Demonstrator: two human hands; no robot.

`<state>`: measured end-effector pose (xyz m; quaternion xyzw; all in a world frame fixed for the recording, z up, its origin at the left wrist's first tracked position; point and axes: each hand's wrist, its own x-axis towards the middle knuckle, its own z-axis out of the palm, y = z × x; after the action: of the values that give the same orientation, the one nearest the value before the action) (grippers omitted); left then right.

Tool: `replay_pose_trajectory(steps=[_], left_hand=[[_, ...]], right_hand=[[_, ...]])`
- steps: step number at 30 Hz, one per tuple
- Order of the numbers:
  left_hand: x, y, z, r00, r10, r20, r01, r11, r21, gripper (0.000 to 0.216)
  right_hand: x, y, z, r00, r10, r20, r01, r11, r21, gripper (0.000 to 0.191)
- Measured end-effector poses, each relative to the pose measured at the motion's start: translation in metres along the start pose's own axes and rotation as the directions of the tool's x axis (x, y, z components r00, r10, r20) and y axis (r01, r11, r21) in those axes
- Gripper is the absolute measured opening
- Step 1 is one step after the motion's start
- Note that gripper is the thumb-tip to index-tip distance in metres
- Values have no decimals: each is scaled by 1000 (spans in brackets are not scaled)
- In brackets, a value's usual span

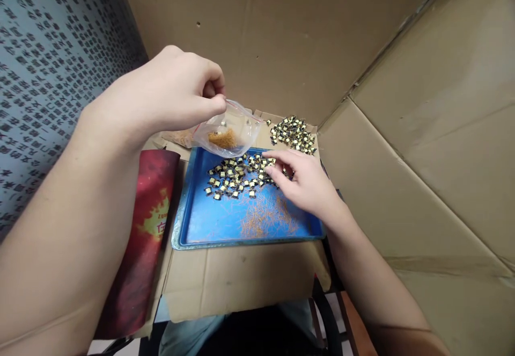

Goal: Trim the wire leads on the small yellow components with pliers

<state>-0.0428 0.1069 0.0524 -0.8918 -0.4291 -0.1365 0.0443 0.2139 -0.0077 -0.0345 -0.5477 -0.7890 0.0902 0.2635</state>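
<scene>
Facing a cardboard wall [281, 34], pinching a clear bag [244, 135] by its rim with the left hand [185, 85]; poising the right hand [303, 181], narrowly parted, grip unclear, over the right end of yellow-and-black parts [229, 174] in the blue tray [209, 219], to the bag's right.

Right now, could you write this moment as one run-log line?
left hand: pinching clear bag | right hand: over small parts in blue tray | similar pile: beyond tray
</scene>
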Motion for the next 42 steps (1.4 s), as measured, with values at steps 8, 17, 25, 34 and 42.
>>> replay_pose_trajectory(steps=[8, 17, 25, 34, 42], left_hand=[[2, 0, 6, 1000, -3, 23, 4, 999, -40, 40], [2, 3, 10, 1000, -7, 29, 9, 997, -70, 40], [3, 4, 11, 996, -62, 64, 72, 983, -167, 43], [0, 7, 8, 998, -25, 60, 30, 996, -88, 44], [-1, 8, 9, 993, -70, 97, 83, 987, -136, 47]], right_hand=[[-71, -2, 40, 948, 97, 302, -3, 955, -296, 44], [-86, -32, 36, 978, 94, 185, -68, 988, -140, 35], [-45, -15, 54, 968, 66, 243, 23, 938, -346, 39], [-54, -31, 63, 951, 30, 307, 47, 970, -239, 49], [-70, -46, 44, 916, -58, 397, 91, 994, -66, 43]])
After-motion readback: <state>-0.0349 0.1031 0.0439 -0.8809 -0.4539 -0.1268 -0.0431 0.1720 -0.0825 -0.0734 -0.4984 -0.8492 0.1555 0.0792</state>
